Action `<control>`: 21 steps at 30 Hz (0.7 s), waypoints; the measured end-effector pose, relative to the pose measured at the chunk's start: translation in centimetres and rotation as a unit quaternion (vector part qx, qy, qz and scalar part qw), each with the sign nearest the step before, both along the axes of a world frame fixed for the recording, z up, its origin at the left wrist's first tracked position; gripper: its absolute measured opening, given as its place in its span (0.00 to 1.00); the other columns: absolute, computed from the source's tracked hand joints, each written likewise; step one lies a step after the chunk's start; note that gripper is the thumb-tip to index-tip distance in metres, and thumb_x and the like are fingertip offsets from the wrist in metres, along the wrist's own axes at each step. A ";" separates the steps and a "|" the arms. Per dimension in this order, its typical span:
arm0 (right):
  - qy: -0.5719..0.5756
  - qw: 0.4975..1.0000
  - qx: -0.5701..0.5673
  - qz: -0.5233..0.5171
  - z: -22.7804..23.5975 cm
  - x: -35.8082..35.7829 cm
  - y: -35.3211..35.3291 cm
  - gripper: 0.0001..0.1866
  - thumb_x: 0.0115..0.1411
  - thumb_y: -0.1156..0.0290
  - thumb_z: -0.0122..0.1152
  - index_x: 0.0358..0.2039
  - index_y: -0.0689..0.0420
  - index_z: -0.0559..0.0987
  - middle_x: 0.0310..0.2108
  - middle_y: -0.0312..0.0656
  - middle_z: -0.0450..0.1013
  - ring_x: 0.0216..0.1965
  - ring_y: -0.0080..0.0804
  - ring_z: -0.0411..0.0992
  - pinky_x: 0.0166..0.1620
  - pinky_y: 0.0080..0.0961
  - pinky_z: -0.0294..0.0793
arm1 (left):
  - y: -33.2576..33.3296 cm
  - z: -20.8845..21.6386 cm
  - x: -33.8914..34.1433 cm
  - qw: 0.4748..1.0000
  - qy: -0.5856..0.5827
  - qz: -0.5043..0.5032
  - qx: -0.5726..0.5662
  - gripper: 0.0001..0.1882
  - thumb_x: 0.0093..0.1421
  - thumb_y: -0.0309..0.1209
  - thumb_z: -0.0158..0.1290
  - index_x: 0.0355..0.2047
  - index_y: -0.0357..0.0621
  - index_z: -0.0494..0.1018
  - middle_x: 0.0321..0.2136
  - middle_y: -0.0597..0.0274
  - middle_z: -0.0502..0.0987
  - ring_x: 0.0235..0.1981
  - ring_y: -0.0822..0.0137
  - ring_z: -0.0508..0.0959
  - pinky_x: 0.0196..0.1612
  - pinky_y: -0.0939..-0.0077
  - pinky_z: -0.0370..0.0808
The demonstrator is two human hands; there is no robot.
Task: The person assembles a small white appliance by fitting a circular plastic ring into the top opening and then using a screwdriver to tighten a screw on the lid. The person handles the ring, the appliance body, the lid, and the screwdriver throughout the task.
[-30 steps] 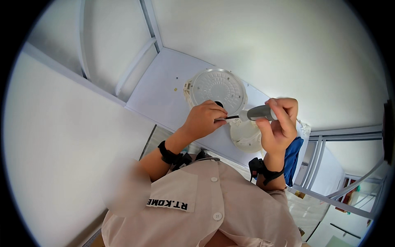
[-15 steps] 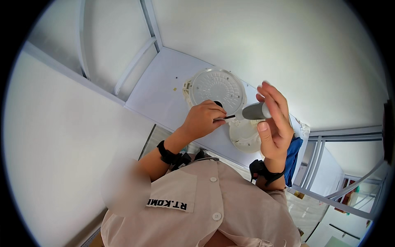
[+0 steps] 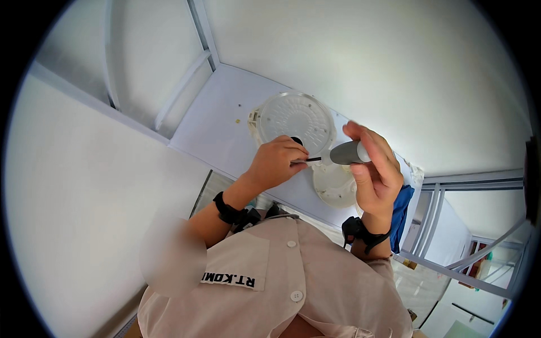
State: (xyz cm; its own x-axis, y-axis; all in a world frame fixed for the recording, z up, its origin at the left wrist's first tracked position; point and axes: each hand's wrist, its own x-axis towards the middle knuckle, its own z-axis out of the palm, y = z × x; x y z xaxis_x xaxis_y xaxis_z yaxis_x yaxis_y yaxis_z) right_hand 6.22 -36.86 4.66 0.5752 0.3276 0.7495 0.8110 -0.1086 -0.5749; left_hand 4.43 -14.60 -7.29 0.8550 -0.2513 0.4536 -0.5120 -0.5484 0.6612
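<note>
I have the driver [image 3: 341, 154] pointing left, right hand [image 3: 380, 176] loosely around its handle [image 3: 350, 152], left hand [image 3: 276, 162] pinching its shaft [image 3: 314, 159].

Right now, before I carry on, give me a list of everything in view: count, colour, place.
Screwdriver: one, grey handle, dark shaft, between the two hands
Metal disc: one, silver, on the table beyond the left hand
Plastic housing: one, cream, around the disc
Round cover: one, cream, nearer than the disc
Table: one, pale, centre
Small pieces: two, one yellowish, one dark, left on the table
Blue cloth-like item: one, right table end
Rails: several, pale, left and right
Shirt: one, beige, bottom
Wristbands: two, black, one per wrist
Left hand: one, bare, at the shaft
Right hand: one, bare, at the handle's end
</note>
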 end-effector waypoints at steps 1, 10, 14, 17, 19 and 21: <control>-0.003 1.000 -0.002 -0.003 0.1 0.0 0.1 0.27 0.58 0.73 0.79 0.57 0.67 0.82 0.48 0.47 0.75 0.45 0.40 0.79 0.49 0.33 0.80 | 0.0 0.0 0.0 1.000 0.000 0.001 0.001 0.10 0.50 0.29 0.73 0.34 0.45 0.88 0.39 0.67 0.88 0.42 0.62 0.84 0.44 0.67 0.83; 0.082 0.992 0.098 0.023 0.7 -1.0 1.8 0.27 0.51 0.73 0.84 0.52 0.64 0.85 0.48 0.45 0.72 0.43 0.39 0.76 0.47 0.31 0.80 | 0.1 0.1 0.0 1.000 0.002 0.001 0.000 0.10 0.50 0.29 0.73 0.34 0.46 0.88 0.39 0.68 0.88 0.42 0.62 0.84 0.44 0.67 0.83; 0.007 1.000 -0.012 0.009 -0.4 -0.1 0.0 0.26 0.56 0.74 0.80 0.56 0.63 0.84 0.52 0.48 0.73 0.50 0.45 0.76 0.53 0.36 0.79 | 0.0 0.2 0.0 1.000 0.008 -0.006 -0.003 0.09 0.52 0.29 0.71 0.34 0.45 0.87 0.39 0.67 0.88 0.44 0.62 0.84 0.45 0.67 0.83; -0.054 0.997 -0.026 -0.052 -1.0 -0.1 -0.2 0.25 0.61 0.74 0.76 0.58 0.62 0.83 0.57 0.52 0.74 0.57 0.51 0.76 0.58 0.41 0.78 | 0.0 0.4 -0.1 1.000 0.019 -0.007 0.002 0.08 0.53 0.29 0.71 0.34 0.45 0.87 0.39 0.67 0.88 0.45 0.62 0.84 0.45 0.67 0.83; -0.028 0.999 -0.012 -0.020 -0.8 -0.2 -0.1 0.25 0.62 0.73 0.75 0.59 0.62 0.82 0.59 0.53 0.73 0.59 0.53 0.76 0.59 0.43 0.78 | 0.0 0.3 0.0 1.000 0.019 -0.008 0.003 0.08 0.53 0.29 0.71 0.35 0.45 0.87 0.39 0.67 0.88 0.45 0.62 0.84 0.45 0.67 0.83; 0.050 0.997 0.044 0.030 0.4 -0.6 1.1 0.25 0.63 0.72 0.74 0.60 0.62 0.82 0.60 0.54 0.73 0.61 0.52 0.75 0.60 0.43 0.78 | 0.1 0.2 0.0 1.000 0.012 -0.005 0.003 0.09 0.52 0.29 0.72 0.34 0.45 0.87 0.39 0.67 0.88 0.44 0.62 0.84 0.44 0.67 0.83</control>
